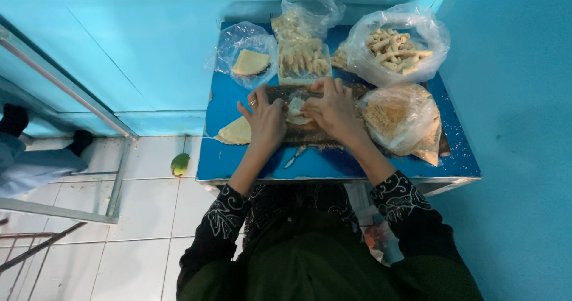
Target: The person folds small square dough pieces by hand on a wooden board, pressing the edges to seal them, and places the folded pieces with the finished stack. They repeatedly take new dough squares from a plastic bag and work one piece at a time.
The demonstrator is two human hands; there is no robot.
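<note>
My left hand (266,117) and my right hand (333,108) meet over a dark wooden board (310,135) on a blue table (333,164). Both hold a pale thin wrapper sheet (296,109) between their fingertips; it looks partly folded. There is a ring on a left finger. A clear tray of rolled pieces (302,60) stands just beyond the hands. A stack of wrappers (235,132) lies left of my left hand.
Plastic bags stand at the back: one with a folded wrapper (250,63), one with fried sticks (394,50), and one with crumbs (396,117) at the right. A knife (294,156) lies near the front edge. A green fruit (179,164) sits on the tiled floor. A person's legs (36,158) show at far left.
</note>
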